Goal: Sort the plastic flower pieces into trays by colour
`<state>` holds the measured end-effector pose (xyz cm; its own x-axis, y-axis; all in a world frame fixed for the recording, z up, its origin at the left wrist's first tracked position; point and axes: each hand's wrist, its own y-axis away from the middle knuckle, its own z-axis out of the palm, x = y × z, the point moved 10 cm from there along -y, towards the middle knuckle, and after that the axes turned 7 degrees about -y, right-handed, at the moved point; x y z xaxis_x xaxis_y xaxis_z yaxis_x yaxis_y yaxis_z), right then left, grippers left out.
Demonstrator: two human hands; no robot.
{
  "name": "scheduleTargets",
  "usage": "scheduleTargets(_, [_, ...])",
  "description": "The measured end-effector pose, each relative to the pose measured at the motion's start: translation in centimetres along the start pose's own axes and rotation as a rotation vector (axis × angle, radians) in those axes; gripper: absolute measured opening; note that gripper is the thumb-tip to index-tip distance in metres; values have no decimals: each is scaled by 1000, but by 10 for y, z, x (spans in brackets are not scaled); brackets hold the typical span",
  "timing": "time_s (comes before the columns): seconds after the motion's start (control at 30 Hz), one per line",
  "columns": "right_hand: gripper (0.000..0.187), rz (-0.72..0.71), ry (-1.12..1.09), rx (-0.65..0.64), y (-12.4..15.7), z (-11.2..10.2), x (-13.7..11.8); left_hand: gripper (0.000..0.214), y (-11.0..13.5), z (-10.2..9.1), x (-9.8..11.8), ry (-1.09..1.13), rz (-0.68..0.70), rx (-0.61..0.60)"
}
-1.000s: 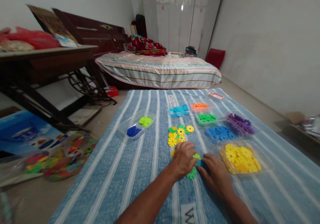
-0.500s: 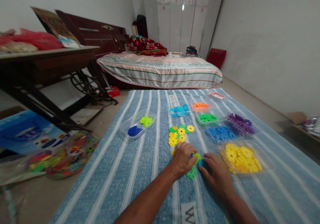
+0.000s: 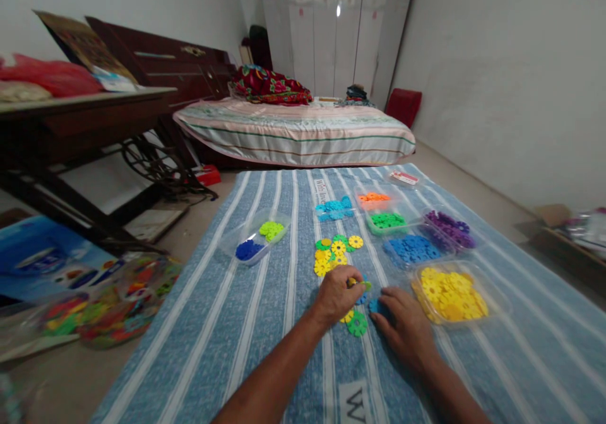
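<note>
My left hand (image 3: 337, 294) is closed in a pinch, with a yellow-green snowflake disc (image 3: 366, 285) at its fingertips. A blue disc (image 3: 362, 298) shows just below those fingers. Low over the cloth, my right hand (image 3: 406, 324) has thumb and fingers closed around another blue disc (image 3: 375, 306). A green disc (image 3: 357, 323) lies flat between the two wrists, beside a yellow disc (image 3: 347, 316) partly covered by my left hand. Beyond my left hand spreads a cluster of yellow and green discs (image 3: 338, 247).
On the striped cloth (image 3: 265, 323) stand a tub of yellow discs (image 3: 497, 298) at right, a tub of blue discs (image 3: 411, 249), purple discs (image 3: 449, 228), green discs (image 3: 388, 221), orange discs (image 3: 374, 198) and light-blue discs (image 3: 334, 209). A two-colour tub (image 3: 230, 240) sits at left; a bed (image 3: 303, 134) lies beyond.
My left hand has risen slightly with the yellow-green disc, uncovering the yellow disc below. My right hand stays around its blue disc. The whole view has shifted a little.
</note>
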<state>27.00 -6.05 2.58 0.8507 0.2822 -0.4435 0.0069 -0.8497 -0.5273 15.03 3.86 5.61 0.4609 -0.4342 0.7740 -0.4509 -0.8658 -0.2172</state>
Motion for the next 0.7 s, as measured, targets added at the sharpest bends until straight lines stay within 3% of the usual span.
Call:
scheduleTargets(0.1, [24, -3, 1, 16, 2, 0, 0, 7, -7, -22, -9, 86, -91, 68])
scheduleTargets(0.17, [26, -6, 1, 25, 3, 0, 0, 8, -15, -49, -19, 110, -150, 153])
scheduleTargets(0.27, [27, -12, -3, 40, 6, 1, 1, 13, -29, -110, -42, -6, -233, 325])
scheduleTargets(0.37, [27, -15, -5, 49, 7, 2, 3, 17, -39, -176, -68, -272, -335, 473])
scheduleTargets(0.43, [27, -14, 0, 43, 8, 3, 4, 18, -44, -205, -89, -489, -449, 477])
scheduleTargets(0.53, [26, -18, 14, 40, 9, 4, 4, 19, -52, -223, -116, -642, -547, 419])
scheduleTargets(0.7, [25, -24, 20, 43, 7, 3, 1, 19, -65, -220, -131, -661, -546, 362])
